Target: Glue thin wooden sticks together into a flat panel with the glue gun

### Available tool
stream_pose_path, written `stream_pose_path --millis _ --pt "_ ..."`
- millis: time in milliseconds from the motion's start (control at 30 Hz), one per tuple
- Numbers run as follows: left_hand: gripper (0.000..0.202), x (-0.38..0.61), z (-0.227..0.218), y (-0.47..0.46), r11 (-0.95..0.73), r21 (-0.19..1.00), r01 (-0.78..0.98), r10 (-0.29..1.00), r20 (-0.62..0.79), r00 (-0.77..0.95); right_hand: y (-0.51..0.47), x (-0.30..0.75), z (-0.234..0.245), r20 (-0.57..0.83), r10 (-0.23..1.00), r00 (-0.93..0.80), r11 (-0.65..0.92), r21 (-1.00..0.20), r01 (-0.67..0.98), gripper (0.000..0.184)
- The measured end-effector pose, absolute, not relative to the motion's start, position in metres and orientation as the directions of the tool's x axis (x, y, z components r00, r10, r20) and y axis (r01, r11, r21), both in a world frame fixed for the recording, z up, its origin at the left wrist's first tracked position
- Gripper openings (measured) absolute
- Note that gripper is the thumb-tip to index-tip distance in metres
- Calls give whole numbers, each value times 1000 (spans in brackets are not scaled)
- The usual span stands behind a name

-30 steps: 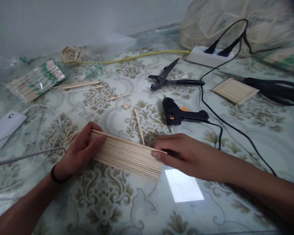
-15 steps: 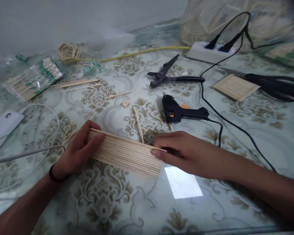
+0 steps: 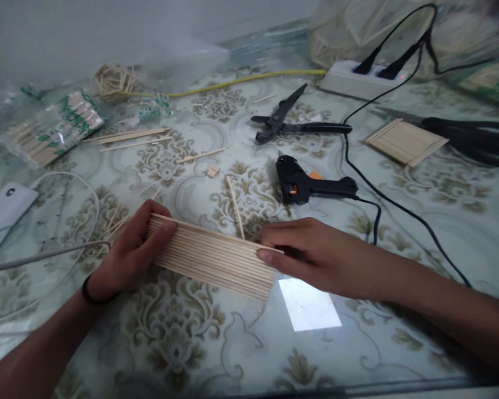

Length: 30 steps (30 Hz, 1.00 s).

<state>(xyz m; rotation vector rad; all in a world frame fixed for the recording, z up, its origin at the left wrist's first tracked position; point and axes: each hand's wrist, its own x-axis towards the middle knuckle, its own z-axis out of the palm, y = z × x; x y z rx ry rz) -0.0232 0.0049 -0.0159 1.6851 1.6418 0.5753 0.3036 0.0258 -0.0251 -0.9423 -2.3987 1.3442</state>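
Head camera, forward-down, close above left hand (image 3: 127,257), right hand (image 3: 316,256).

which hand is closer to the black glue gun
Right. The right hand holds the right end of the stick panel, close to the glue gun; the left hand holds its left end, farther away.

Glue gun (image 3: 311,185) behind stick panel (image 3: 212,256)

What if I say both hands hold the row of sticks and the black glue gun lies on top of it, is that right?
No. The head view shows the left hand and right hand holding the row of sticks, but the black glue gun lies on the table beyond it.
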Motion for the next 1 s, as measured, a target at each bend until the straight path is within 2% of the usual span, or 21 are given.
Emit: stream_pose_path --millis 667,1000 --pt "31 -23 -17 4 43 752 658 986 -138 94 27 303 -24 -95 643 -760 376 -825 421 53" --pt "33 -22 -16 5 83 745 662 981 -178 78 26 303 -22 -68 644 -762 401 -819 411 53"
